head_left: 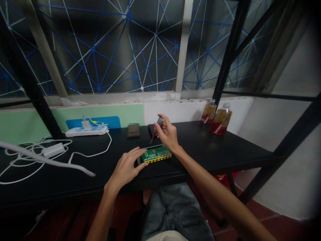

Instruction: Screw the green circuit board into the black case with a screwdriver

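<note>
1. Desk (75, 174): black top inside a black metal frame, window with blue and white line pattern behind. The person sits at the front edge, knees under it.
2. Cables (30, 157): white loops sprawl over the left of the desk, running to a white adapter (52, 150) and a power strip (86, 130) at the back wall. Well apart from the work.
3. Bottles (222, 118): two with amber liquid at the back right corner, upright, touching or nearly so. Clear of the hands.
4. Small dark box (133, 130): sits at the back centre, blurred, can't tell what it is.
5. Board (156, 154): green circuit board with a yellow front edge, flat near the desk's front edge, centre. It seems to rest on a dark tray or case; hard to tell.
6. Left hand (127, 167): flat, fingers spread and extended, tips pressing at the board's left end. Gripping nothing, just pinning it down.
7. Right hand (167, 134): raised just behind the board, fingers pinched closed round a screwdriver (156, 129), red handle up, tip angled down towards the board's back edge.
8. Step, as I read it: lining the driver up on a screw at the board's rear. Tip looks not yet seated.
9. Next move needs: tip lowered square into the screw head, left hand holding the board firm against twist, light downward pressure to avoid slipping onto the board.
</note>
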### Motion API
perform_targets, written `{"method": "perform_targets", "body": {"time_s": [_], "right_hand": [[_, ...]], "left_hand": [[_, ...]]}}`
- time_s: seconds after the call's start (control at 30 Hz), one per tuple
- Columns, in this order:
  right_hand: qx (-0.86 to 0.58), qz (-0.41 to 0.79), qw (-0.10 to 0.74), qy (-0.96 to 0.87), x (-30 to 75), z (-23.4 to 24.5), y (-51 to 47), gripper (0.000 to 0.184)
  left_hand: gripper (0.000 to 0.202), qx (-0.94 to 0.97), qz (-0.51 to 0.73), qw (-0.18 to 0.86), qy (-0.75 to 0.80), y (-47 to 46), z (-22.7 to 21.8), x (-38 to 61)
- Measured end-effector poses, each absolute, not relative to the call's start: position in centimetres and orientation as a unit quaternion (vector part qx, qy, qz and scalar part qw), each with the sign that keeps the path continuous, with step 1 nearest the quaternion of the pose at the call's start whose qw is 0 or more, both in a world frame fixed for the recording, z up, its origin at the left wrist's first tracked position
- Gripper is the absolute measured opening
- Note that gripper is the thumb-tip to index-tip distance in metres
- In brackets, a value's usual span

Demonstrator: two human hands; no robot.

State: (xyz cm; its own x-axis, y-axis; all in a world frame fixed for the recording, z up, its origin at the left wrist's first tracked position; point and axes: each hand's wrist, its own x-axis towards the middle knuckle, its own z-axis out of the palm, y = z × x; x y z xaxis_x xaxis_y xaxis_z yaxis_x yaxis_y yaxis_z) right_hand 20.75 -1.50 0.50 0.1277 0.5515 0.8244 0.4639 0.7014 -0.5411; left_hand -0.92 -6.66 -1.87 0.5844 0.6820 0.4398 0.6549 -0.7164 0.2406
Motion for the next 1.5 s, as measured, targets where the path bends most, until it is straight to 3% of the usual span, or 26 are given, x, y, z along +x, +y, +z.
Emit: {"method": "perform_targets", "body": {"time_s": [0.2, 0.8, 1.13, 1.5], "right_hand": [[-0.377, -0.025, 0.626, -0.682, 20.5, 0.2, -2.7, 0.044], [-0.363, -0.025, 0.607, -0.707, 20.2, -0.1, -2.9, 0.040], [-0.319, 0.198, 0.673, -0.638, 19.6, -0.1, -2.2, 0.049], [-0.282, 0.282, 0.692, -0.602, 18.6, 0.6, -3.2, 0.046]], "left_hand": [[0.049, 0.892, 0.254, -0.047, 0.370, -7.5, -1.9, 0.8], [0.047, 0.895, 0.235, -0.028, 0.378, -7.3, -2.6, 1.6], [0.021, 0.829, 0.374, -0.036, 0.413, -7.2, -1.5, 1.5], [0.014, 0.794, 0.433, -0.047, 0.424, -6.4, -2.3, 1.1]]}}
